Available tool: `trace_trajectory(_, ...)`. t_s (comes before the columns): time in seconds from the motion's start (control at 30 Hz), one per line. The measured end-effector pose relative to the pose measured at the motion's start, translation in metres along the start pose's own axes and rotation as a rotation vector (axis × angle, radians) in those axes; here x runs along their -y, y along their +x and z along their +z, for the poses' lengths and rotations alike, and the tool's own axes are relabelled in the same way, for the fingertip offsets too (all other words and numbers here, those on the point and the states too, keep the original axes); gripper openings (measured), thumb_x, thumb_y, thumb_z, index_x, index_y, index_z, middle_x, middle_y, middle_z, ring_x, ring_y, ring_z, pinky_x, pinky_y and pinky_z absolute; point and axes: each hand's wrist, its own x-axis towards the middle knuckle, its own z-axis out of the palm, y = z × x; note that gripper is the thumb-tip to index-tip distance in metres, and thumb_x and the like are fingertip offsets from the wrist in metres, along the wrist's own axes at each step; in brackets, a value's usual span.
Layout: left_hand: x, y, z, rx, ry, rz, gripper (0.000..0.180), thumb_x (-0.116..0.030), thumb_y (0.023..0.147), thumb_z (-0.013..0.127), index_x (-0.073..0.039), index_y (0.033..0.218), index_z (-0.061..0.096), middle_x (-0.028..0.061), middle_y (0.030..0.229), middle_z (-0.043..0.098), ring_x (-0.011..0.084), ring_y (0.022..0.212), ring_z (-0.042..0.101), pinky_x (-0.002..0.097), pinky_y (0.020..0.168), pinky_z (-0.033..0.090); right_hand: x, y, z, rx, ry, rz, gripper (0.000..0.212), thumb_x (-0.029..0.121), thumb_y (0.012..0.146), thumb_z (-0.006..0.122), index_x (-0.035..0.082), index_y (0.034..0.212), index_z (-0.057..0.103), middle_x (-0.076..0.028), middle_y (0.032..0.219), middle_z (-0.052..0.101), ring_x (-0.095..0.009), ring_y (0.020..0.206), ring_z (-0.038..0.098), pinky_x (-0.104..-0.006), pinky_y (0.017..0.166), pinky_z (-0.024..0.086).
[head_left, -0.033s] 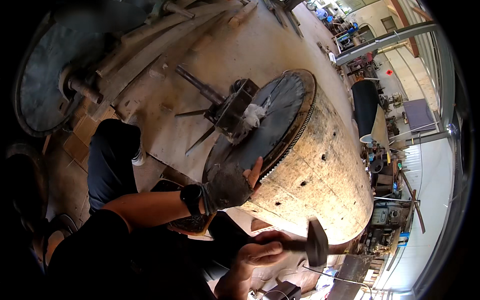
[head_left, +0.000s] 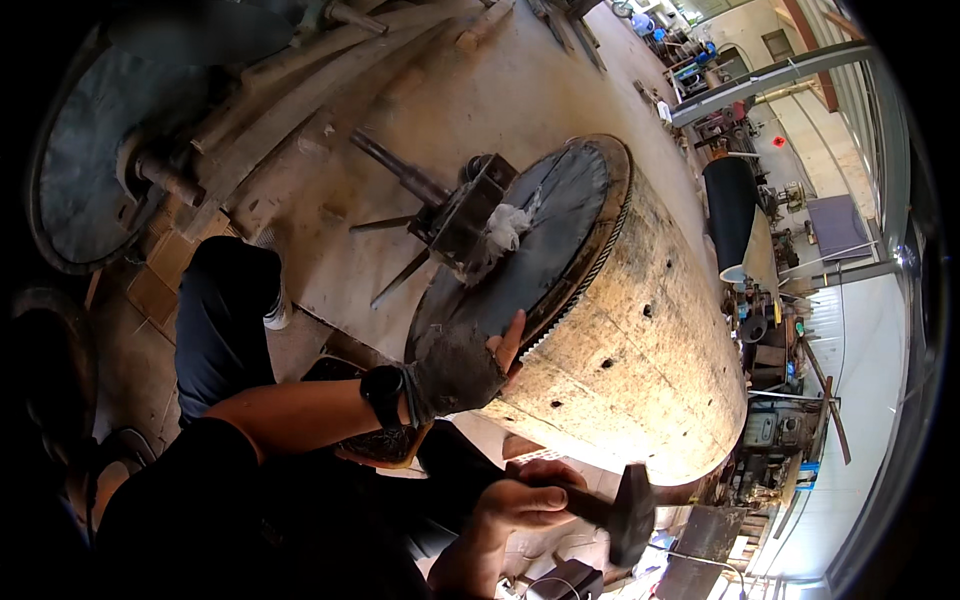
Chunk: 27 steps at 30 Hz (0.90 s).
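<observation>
A large drum [head_left: 640, 340] with a pale, stained, hole-dotted side lies tilted before me. Its dark round end face [head_left: 540, 225] is toward my left, and a toothed metal strip [head_left: 580, 290] runs along the rim. My left hand [head_left: 460, 370], in a worn dark glove with bare fingertips, presses at the lower rim, its fingers against the strip's near end. In my right hand [head_left: 525, 500], bare and closed around the handle, is a hammer [head_left: 628, 515]. Its dark head hangs below the drum's lower edge, apart from it. A shaft in a block [head_left: 465, 215] sticks out of the end face.
Whitish stringy material [head_left: 508, 228] clings to the block. At the far left stands another dark disc with a shaft [head_left: 110, 160]; long wooden boards [head_left: 330, 80] lie behind it. A black roll [head_left: 732, 220] and cluttered machinery [head_left: 775, 430] line the right. My bent knee [head_left: 225, 310] is at the left.
The hammer has moved down, its head now lower and away from the drum's side. My left hand stays in place on the rim.
</observation>
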Motion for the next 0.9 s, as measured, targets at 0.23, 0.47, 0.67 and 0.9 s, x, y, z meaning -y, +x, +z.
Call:
trace_trajectory(0.23, 0.002, 0.01, -0.007, 0.001, 0.015, 0.034, 0.086, -0.027, 0.086, 0.072, 0.017, 0.148, 0.032, 0.0102, 0.064, 0.053, 0.0268, 0.051, 0.054, 0.0432, 0.047, 0.043, -0.01, -0.016, -0.015, 0.371, -0.291, 0.322, 0.031, 0.028, 0.107, 0.047, -0.002, 0.101, 0.053, -0.007, 0.068, 0.055, -0.015, 0.054, 0.051, -0.0321, 0.047, 0.04)
trace_trajectory(0.47, 0.002, 0.012, -0.01, -0.003, 0.029, 0.023, 0.084, -0.028, 0.087, 0.07, 0.017, 0.147, 0.034, 0.0103, 0.065, 0.054, 0.0271, 0.052, 0.054, 0.0443, 0.048, 0.044, -0.049, 0.014, 0.015, 0.388, -0.72, -0.094, 0.026, 0.023, 0.107, 0.048, -0.001, 0.096, 0.051, -0.005, 0.062, 0.055, -0.02, 0.048, 0.051, -0.0329, 0.045, 0.042)
trace_trajectory(0.67, -0.001, 0.004, -0.006, 0.02, -0.011, -0.006, 0.08, -0.028, 0.088, 0.07, 0.017, 0.146, 0.037, 0.0066, 0.061, 0.049, 0.0243, 0.052, 0.052, 0.0435, 0.049, 0.043, 0.001, 0.028, 0.036, 0.025, -0.036, 0.045, 0.032, 0.03, 0.108, 0.045, 0.0, 0.101, 0.052, 0.0, 0.059, 0.044, -0.007, 0.043, 0.033, -0.0247, 0.039, 0.027)
trace_trajectory(0.9, 0.002, 0.009, -0.007, -0.005, 0.0, 0.021, 0.081, -0.028, 0.09, 0.068, 0.017, 0.148, 0.033, 0.0073, 0.062, 0.049, 0.0245, 0.049, 0.051, 0.0433, 0.047, 0.042, -0.004, 0.034, 0.027, 0.185, -0.344, 0.266, 0.035, 0.028, 0.108, 0.047, 0.004, 0.083, 0.049, 0.002, 0.06, 0.048, -0.007, 0.047, 0.039, -0.0256, 0.04, 0.026)
